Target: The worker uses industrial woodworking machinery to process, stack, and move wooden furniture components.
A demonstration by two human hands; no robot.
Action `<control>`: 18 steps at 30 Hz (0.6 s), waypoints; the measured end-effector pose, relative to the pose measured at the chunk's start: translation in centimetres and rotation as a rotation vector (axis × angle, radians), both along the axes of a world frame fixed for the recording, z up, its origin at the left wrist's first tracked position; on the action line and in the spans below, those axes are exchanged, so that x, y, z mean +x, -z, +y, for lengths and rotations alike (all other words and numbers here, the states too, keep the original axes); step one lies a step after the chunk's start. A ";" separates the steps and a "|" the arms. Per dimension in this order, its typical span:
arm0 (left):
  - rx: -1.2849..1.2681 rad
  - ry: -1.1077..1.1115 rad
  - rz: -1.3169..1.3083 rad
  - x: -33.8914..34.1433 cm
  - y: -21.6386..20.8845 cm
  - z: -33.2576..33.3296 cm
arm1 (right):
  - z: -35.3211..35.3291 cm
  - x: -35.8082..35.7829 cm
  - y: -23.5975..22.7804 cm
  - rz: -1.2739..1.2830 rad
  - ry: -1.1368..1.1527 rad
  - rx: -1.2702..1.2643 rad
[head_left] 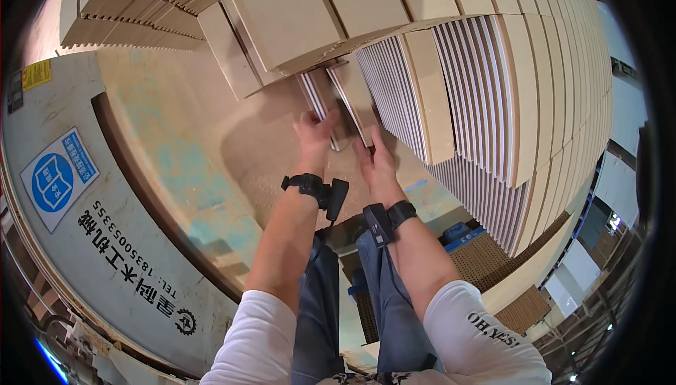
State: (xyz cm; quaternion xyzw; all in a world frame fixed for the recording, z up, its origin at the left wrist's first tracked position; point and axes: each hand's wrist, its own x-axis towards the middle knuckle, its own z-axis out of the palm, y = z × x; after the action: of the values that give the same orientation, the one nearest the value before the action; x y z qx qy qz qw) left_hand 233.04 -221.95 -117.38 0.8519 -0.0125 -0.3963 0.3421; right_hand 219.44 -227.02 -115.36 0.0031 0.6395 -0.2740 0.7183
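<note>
In the middle of the view, my left hand (315, 130) is closed round the near end of some narrow wooden boards (312, 95) with white edges. Just to the right, my right hand (376, 161) grips the near end of another tan wooden board (358, 92), thumb on one side and fingers on the other. A dark gap separates the two lots. Their far ends run in under a large pile of boards (282, 4). Both wrists carry black straps with small boxes.
Close on the right rises a tall stack of boards (475, 68) with white-striped edges. Grooved boards (141, 4) are piled at the far left. A grey machine panel (141, 244) with a blue sign stands on the left. Brown perforated pieces (486, 258) lie lower right.
</note>
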 end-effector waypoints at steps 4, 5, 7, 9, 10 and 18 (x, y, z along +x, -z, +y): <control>-0.315 -0.415 0.136 -0.6 0.6 2.1 | 2.2 -0.8 -0.2 -0.056 0.128 -0.058; -0.339 -0.485 0.168 -1.1 -0.2 1.8 | 1.6 -1.1 -0.6 -0.045 0.134 -0.063; -0.356 -0.488 0.123 -1.2 -0.6 1.4 | 0.6 -0.1 -0.7 0.121 0.025 0.042; -0.387 -0.489 0.086 -1.2 -0.7 0.4 | -0.4 0.8 0.5 0.098 0.076 0.024; -0.328 -0.526 0.148 -1.1 -0.7 0.0 | -0.7 1.0 1.0 0.077 0.122 0.005; -0.211 -0.328 0.223 1.6 -2.0 -0.8 | 0.0 1.6 0.2 -0.088 -0.118 0.028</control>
State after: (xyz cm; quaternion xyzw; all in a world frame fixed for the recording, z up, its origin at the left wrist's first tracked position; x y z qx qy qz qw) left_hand 234.66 -222.75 -115.38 0.7529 0.1229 -0.4236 0.4884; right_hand 221.08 -227.05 -115.53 -0.0127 0.6102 -0.2217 0.7605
